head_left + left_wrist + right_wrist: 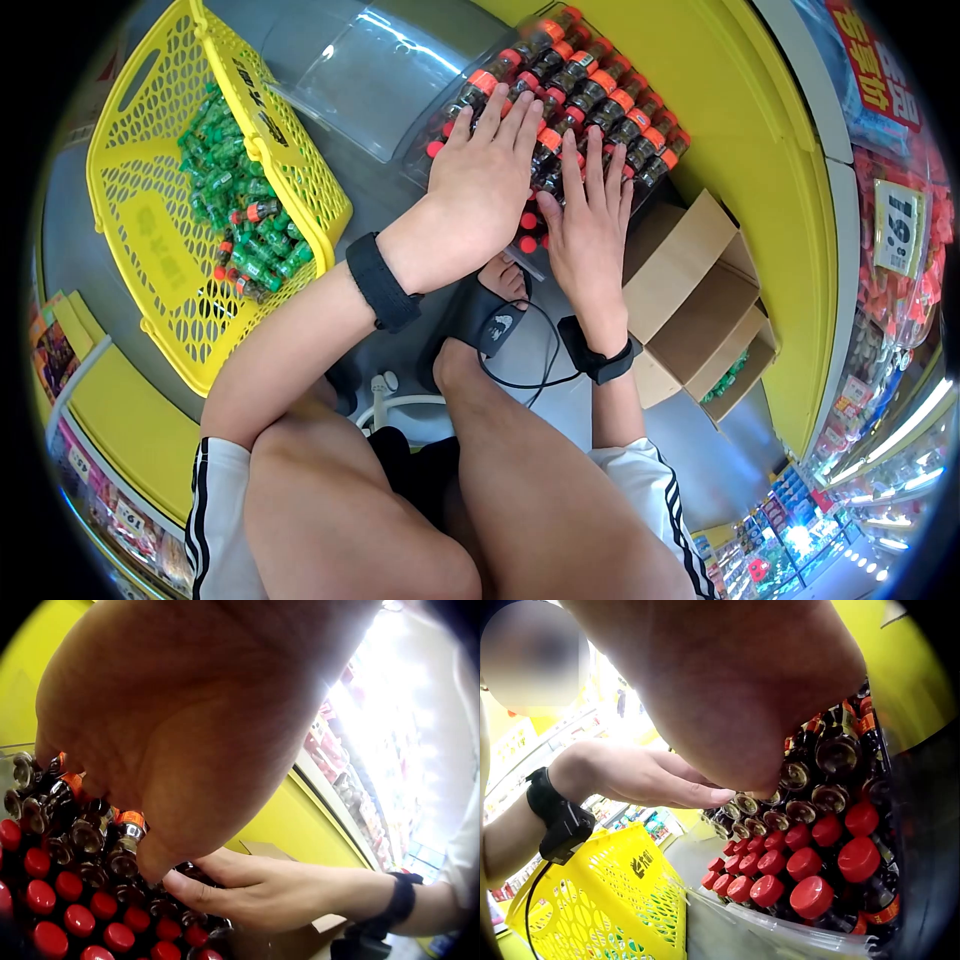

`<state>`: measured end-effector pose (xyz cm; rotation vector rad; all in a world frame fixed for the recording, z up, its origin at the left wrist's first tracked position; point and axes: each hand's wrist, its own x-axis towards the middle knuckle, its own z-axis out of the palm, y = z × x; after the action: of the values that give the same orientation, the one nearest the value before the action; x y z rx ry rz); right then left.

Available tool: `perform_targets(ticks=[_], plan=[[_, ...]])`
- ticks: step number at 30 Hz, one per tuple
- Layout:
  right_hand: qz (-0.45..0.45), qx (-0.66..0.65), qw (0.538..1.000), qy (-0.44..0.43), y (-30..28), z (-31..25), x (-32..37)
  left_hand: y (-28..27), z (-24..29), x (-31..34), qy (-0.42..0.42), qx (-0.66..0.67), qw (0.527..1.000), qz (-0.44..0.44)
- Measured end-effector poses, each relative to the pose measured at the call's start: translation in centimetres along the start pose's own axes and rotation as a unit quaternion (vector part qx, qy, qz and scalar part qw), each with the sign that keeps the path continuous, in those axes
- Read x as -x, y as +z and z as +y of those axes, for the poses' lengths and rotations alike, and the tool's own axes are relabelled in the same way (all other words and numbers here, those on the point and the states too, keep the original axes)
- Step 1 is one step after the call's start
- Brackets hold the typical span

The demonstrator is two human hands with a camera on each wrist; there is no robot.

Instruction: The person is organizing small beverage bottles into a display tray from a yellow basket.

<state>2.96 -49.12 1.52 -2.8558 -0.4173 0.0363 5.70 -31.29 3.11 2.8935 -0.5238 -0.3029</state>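
Observation:
Small dark bottles with red caps and orange labels [600, 85] lie in tight rows in a clear bin [780, 930]. My left hand [485, 185] rests on the bottles with its fingers straight. Beside it my right hand [590, 225] lies flat over the near right part of the rows, fingers spread a little. In the left wrist view the thumbs of both hands come close together above the bottles. Bottle bases [795, 776] face out in the upper layer, and red caps [806, 862] face out below them. The palms hide part of the rows.
A yellow basket [330, 215] with several green bottles [225, 165] and a few dark ones stands at the left. An opened cardboard box [690, 290] with green items sits at the right. Yellow shelf bases and packed shelves [900, 230] run along the sides.

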Motion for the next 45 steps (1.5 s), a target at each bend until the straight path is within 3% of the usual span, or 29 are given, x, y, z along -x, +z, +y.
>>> perform_targets(ticks=[10, 11, 14, 15, 19, 21, 28, 32, 36, 39, 45], plan=[[-0.003, 0.006, 1.000, -0.018, -1.8, -0.8, -0.7, -1.9, 0.8, 1.1, -0.017, 0.016, 0.999, 0.037], [-0.005, 0.012, 1.000, -0.025, -2.3, -1.0, -0.8, -1.7, 0.8, 1.4, -0.008, 0.002, 0.994, 0.108], [0.000, 0.008, 0.999, -0.049, -4.1, -2.0, -1.5, -4.3, 0.0, 2.0, 0.020, 0.005, 0.995, 0.095], [-0.002, -0.007, 0.997, -0.076, -4.8, -2.4, -1.8, -5.1, -0.4, 2.4, 0.031, 0.013, 0.990, 0.136], [0.003, -0.040, 0.989, -0.141, -7.0, -4.5, -3.2, -8.2, -2.0, 4.2, 0.007, 0.061, 0.993, 0.100], [0.012, -0.048, 0.983, -0.174, -7.9, -6.0, -3.7, -8.6, -3.2, 5.4, -0.010, 0.112, 0.982, 0.149], [0.008, -0.037, 0.964, -0.263, -8.9, -11.3, -5.7, -9.2, -7.5, 10.1, -0.072, 0.153, 0.966, 0.196], [-0.006, -0.068, 0.950, -0.306, -9.3, -14.8, -6.9, -9.1, -10.2, 12.7, -0.120, 0.211, 0.950, 0.197], [-0.008, -0.087, 0.931, -0.355, -8.7, -18.2, -8.2, -9.8, -11.9, 14.3, -0.109, 0.274, 0.934, 0.202], [-0.018, -0.085, 0.916, -0.392, -8.3, -20.4, -9.1, -9.8, -12.2, 15.3, -0.112, 0.233, 0.928, 0.268], [-0.046, -0.102, 0.899, -0.424, -7.8, -24.0, -9.9, -9.6, -14.7, 18.1, -0.168, 0.175, 0.936, 0.256]])
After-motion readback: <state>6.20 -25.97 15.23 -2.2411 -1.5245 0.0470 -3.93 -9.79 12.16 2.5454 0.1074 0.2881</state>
